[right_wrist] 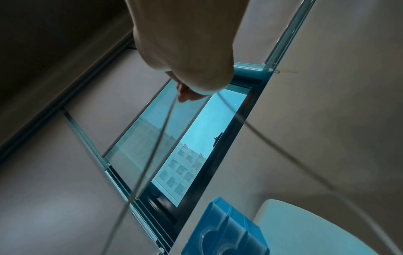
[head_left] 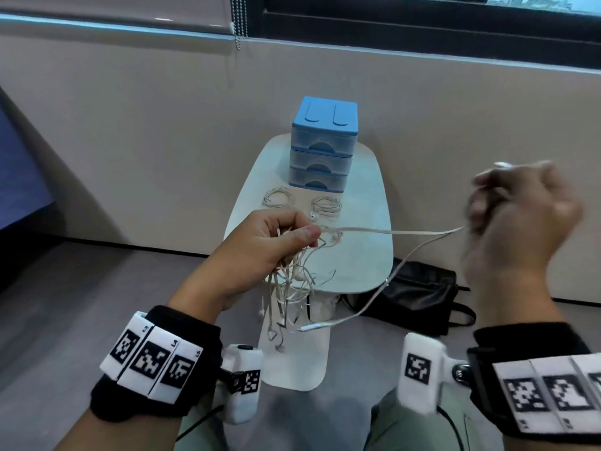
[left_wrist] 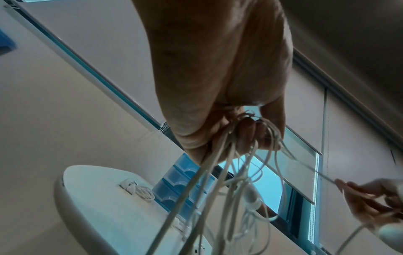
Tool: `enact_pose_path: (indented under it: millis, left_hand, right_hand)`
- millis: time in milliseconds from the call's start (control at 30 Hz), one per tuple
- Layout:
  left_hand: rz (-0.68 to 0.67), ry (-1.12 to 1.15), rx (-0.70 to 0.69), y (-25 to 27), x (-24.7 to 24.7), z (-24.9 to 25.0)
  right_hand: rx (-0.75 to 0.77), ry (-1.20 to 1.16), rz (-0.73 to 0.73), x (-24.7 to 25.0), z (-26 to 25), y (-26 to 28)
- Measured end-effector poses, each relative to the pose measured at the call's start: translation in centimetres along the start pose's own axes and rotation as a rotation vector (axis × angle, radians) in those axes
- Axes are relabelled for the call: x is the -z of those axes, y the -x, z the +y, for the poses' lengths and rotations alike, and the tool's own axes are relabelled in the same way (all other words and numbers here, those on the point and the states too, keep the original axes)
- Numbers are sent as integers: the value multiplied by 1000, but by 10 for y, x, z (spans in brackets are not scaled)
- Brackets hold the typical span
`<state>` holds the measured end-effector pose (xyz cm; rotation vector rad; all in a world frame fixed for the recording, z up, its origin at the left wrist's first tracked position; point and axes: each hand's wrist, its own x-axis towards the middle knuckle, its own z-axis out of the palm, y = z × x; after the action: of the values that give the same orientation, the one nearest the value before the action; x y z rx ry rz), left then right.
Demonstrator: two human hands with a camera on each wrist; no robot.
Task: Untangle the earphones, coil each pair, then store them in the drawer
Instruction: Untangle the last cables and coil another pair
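My left hand [head_left: 279,236] grips a tangled bunch of white earphones [head_left: 292,288] above the near end of a small white table [head_left: 364,255]; the loose ends dangle below the fist [left_wrist: 246,131]. One cable [head_left: 390,231] runs taut from that bunch to my right hand [head_left: 507,216], which is blurred, raised at the right and pinches the cable [right_wrist: 152,146]. Two coiled pairs [head_left: 278,198] [head_left: 326,205] lie on the table in front of a blue three-drawer box [head_left: 322,148], whose drawers all look closed.
A black bag [head_left: 419,294] lies on the floor to the right of the table. A beige wall and a window with a roller blind chain [head_left: 239,17] stand behind the table. Grey floor surrounds it.
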<state>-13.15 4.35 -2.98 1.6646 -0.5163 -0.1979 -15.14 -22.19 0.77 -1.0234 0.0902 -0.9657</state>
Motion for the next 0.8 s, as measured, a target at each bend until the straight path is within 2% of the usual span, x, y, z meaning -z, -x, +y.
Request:
enact_pose_path:
  millis: [67,133,200,233,300,367,467,567,667,733,800]
  left_hand:
    - [15,-13,-2,-2,-4,2]
    - [32,-32,-15,-4,-7,4]
    - [52,-44,-36,-4,-6,6]
    - [61,-48,-47,-4,-5,8]
    - [81,-52,-55,-3,-2,9]
    - [93,-40,-47,-2,2,9]
    - [74,-16,-21,-1,6,9]
    - [35,8,-2,0,7,9]
    - [-1,23,10,0,7,6]
    - [-14,61,24,-1,6,5]
    - [-13,78,22,-1,5,5]
  right_hand:
    - [-70,203,-227,-10,9,16]
    - [-112,406,-539,-16,21,30]
    - [-188,547,-833,-17,31,39]
    - [-223,593,-935,-17,32,43]
    - [-208,688,-1049,-19,32,47]
    - [-148,729,-1077,-19,31,44]
    - [-88,697,-980,-16,28,34]
    - [-89,540,-653,-8,23,21]
    - [-49,491,-331,7,18,8]
    - [-58,498,-184,20,19,3]
    - [-83,537,-103,34,23,-1]
